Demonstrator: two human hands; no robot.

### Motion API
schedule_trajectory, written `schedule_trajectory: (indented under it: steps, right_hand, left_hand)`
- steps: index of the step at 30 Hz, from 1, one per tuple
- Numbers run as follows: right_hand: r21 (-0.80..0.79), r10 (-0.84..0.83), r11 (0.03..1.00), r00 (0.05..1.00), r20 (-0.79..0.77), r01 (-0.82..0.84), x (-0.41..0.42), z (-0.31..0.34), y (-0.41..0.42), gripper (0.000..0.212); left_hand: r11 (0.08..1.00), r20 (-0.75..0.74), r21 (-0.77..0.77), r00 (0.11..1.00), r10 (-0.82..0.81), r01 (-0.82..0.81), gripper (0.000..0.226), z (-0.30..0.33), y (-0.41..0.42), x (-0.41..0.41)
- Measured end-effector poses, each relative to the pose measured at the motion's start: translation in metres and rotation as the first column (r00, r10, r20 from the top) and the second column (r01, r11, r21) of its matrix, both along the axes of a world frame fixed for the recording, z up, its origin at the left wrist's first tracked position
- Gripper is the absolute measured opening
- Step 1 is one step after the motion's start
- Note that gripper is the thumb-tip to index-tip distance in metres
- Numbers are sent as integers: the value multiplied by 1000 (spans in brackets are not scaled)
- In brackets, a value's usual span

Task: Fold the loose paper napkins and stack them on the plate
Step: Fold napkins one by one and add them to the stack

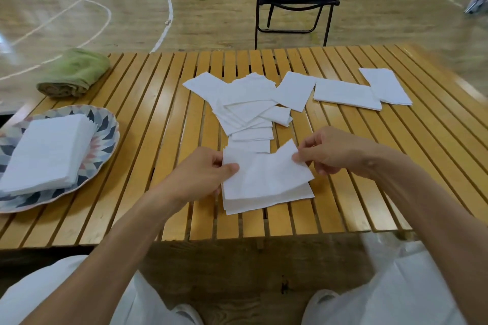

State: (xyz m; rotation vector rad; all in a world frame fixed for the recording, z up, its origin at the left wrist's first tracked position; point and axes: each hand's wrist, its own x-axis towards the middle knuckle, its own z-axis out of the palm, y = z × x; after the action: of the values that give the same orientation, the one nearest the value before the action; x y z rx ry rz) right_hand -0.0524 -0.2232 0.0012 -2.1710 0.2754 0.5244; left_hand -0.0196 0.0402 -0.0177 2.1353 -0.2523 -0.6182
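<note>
White napkin half-folded at table's near edge; loose napkins scattered beyond; folded stack (neat) on plate.

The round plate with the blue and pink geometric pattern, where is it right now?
In the head view, the patterned round plate sits at the slatted wooden table's left edge, carrying a stack of folded white napkins, just in front of the rolled green towel.

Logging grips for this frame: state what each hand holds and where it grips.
Both hands hold one paper napkin: the left hand pinches its left edge, the right hand pinches its upper right corner. It is lifted off the near napkin pile.
</note>
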Motion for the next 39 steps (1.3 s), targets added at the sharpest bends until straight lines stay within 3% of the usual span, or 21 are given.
schedule_trajectory:
  steps: [5,12,16,18,21,24,26,28,30,35,39]
  right_hand:
    - [-157,89,982,993,-80,-100,0,-5,3,18]
    - [-218,121,965,985,-120,-145,2,-9,4,21]
    - [-259,108,956,986,-123,-137,3,-12,4,25]
    - [-282,84,953,992,-94,-107,3,-12,3,28]
    - [-365,-16,931,1000,27,24,5,-8,-2,29]
    - [-407,-97,900,982,163,157,13,-3,-10,22]
    - [-392,-142,894,968,205,214,26,-3,-18,30]
    - [-410,-160,880,962,222,241,41,-5,-29,47]
    - [-527,-135,814,962,236,243,58,-12,-46,55]
    - [-698,-32,710,995,98,92,79,-32,-75,58]
    - [-706,-28,693,984,176,146,77,-36,-77,52]
  left_hand:
    - [983,-22,161,996,-81,84,18,-6,3,2]
    - [951,47,302,995,-88,70,13,-9,1,2]
    - [883,261,462,964,-46,-83,27,-11,2,-1]
    - [905,437,394,899,-28,-163,30,-12,0,-5]
    - [983,562,184,821,-98,-9,24,-14,-9,-10]
    - [945,490,273,819,-299,181,26,-21,-18,-16]
    - [914,464,340,805,-369,222,31,-27,-20,-14]
    - [910,461,350,804,-375,224,32,-28,-19,-13]
    - [908,463,352,800,-381,229,32,-27,-18,-11]
    - [908,458,337,799,-389,249,33,-28,-16,-9]
    - [908,458,332,799,-390,253,33,-29,-17,-6]
